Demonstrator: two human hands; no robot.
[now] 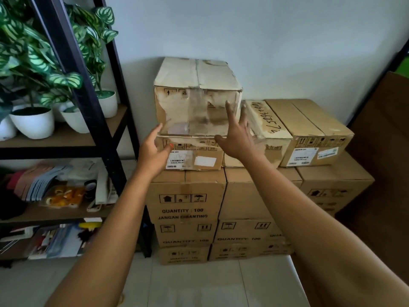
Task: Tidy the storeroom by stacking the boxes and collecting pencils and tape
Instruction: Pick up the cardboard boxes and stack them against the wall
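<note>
Worn pale cardboard box (197, 96) sits atop stack by wall. Left hand (152, 151) & right hand (236, 138) just before it, fingers apart, empty. Orange tape rolls (64, 196) on shelf uncollected; pencils not visible.

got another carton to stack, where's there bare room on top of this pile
Free: the two lower cartons right of the worn top box, the numbered carton and the labelled carton by the wall. Crowded: the shelf with potted plants.

potted plants (33, 63) in white pots, black metal shelf (75, 63), stacked booklets (37, 182)
</note>
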